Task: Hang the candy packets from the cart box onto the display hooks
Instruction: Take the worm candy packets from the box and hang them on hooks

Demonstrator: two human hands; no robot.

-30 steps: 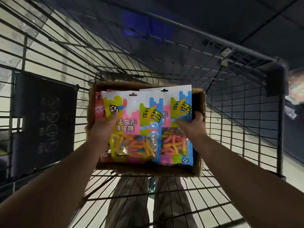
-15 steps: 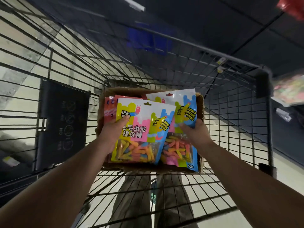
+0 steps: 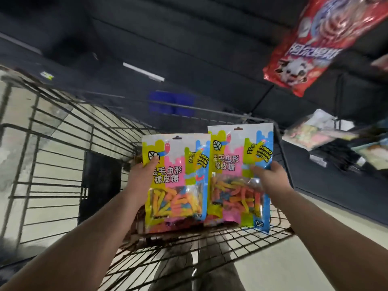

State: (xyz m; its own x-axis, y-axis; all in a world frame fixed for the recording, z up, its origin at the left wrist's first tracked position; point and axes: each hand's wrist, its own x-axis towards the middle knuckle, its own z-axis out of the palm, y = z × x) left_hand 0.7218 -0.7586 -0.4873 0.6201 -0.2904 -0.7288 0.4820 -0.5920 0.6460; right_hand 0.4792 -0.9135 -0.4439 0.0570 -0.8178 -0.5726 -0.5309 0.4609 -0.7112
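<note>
Fingers (image 3: 154,162) of left hand (image 3: 140,181) pinch left packet (image 3: 176,181), right hand (image 3: 270,179) apparently right packet (image 3: 239,177); both long axis vertical, hang-holes up.

Candy packets (image 3: 176,181) – yellow/pink/blue drips; hanging bag (image 3: 310,45) – red

A wire cart (image 3: 91,139) stands on pale floor tiles (image 3: 273,274), its basket under the left hand (image 3: 140,181) and right hand (image 3: 267,177), which grip candy packets (image 3: 176,185). Just below the left grip, a mostly hidden cardboard box (image 3: 139,225) sits in the basket.

Two gummy-worm packets (image 3: 176,181) (image 3: 239,175) upright, side by side above cart.
</note>
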